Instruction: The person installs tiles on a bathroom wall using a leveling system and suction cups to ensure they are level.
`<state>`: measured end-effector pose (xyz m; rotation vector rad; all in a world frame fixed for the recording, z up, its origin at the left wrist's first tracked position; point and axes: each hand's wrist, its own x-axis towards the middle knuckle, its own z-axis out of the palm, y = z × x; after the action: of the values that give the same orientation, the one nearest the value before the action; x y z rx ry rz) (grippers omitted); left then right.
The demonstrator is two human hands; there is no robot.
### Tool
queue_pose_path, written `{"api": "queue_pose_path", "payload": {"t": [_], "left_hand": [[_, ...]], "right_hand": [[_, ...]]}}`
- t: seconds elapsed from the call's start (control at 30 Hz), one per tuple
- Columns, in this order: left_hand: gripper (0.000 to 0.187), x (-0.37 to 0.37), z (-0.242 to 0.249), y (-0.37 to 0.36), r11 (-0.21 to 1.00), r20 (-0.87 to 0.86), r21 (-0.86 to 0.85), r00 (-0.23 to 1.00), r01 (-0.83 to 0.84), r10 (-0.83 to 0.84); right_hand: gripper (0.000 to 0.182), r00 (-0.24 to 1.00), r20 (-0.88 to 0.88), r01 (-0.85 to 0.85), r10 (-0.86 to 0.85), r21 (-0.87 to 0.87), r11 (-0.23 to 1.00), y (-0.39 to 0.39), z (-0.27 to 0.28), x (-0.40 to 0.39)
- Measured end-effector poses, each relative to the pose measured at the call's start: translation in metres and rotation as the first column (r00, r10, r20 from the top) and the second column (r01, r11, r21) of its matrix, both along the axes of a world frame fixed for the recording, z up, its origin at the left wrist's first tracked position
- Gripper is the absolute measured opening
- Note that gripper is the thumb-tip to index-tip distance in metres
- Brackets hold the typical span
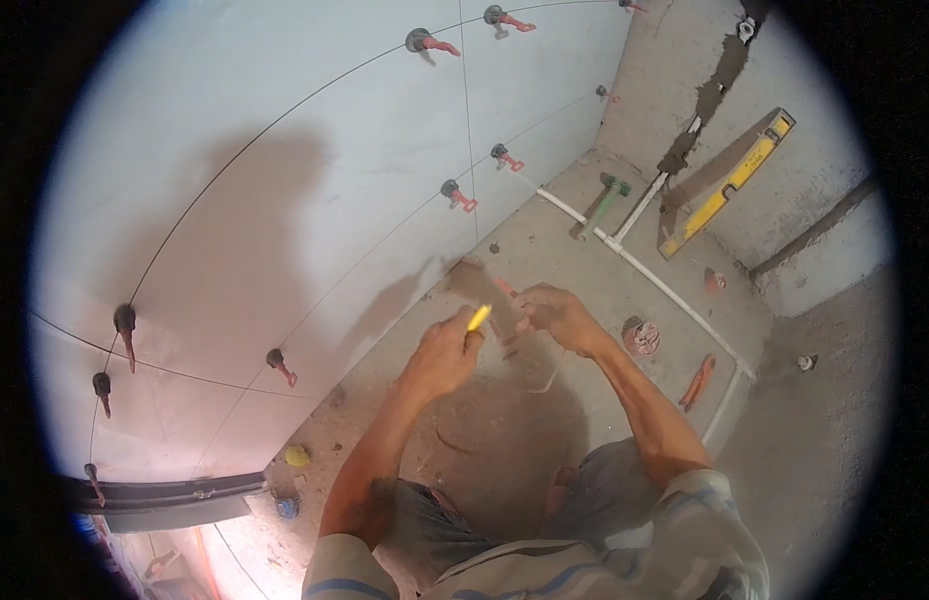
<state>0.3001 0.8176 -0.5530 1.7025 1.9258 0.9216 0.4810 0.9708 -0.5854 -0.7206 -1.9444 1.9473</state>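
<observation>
My left hand (445,355) is closed round a short yellow handle (479,318) that sticks up past the thumb; the rest of that tool is hidden. Just to its right, my right hand (560,318) pinches a small red piece (506,288), like the handle of a tile leveler, its other end blurred. Both hands are held close together above the rough floor, near the foot of the tiled wall (385,150). Black-and-red tile levelers (457,195) sit along the joints between the large pale tiles.
A green-handled hammer (607,205) lies across a white pipe (675,293) on the floor. A yellow spirit level (730,190) leans at the far wall. Orange-handled pliers (699,382) and a round reddish-white item (641,336) are to the right. A yellow lump (298,456) lies at the left.
</observation>
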Motion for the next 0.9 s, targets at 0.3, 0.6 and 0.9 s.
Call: {"api": "queue_pose_path", "payload": {"t": [0.3, 0.6, 0.9], "left_hand": [[0.023, 0.026, 0.013, 0.000, 0.951, -0.201, -0.307, 0.974, 0.040, -0.106], [0.024, 0.031, -0.010, 0.004, 0.965, -0.266, -0.260, 0.960, 0.013, -0.085], [0.020, 0.036, -0.017, 0.003, 0.977, -0.352, -0.214, 0.933, -0.007, -0.071]], "right_hand": [[0.030, 0.993, 0.102, 0.023, -0.067, 0.380, 0.925, 0.012, -0.009, 0.014], [0.034, 0.994, 0.107, -0.028, -0.015, 0.392, 0.920, 0.010, -0.005, 0.010], [0.043, 0.997, -0.005, -0.068, 0.080, 0.483, 0.873, -0.002, 0.008, 0.001]]}}
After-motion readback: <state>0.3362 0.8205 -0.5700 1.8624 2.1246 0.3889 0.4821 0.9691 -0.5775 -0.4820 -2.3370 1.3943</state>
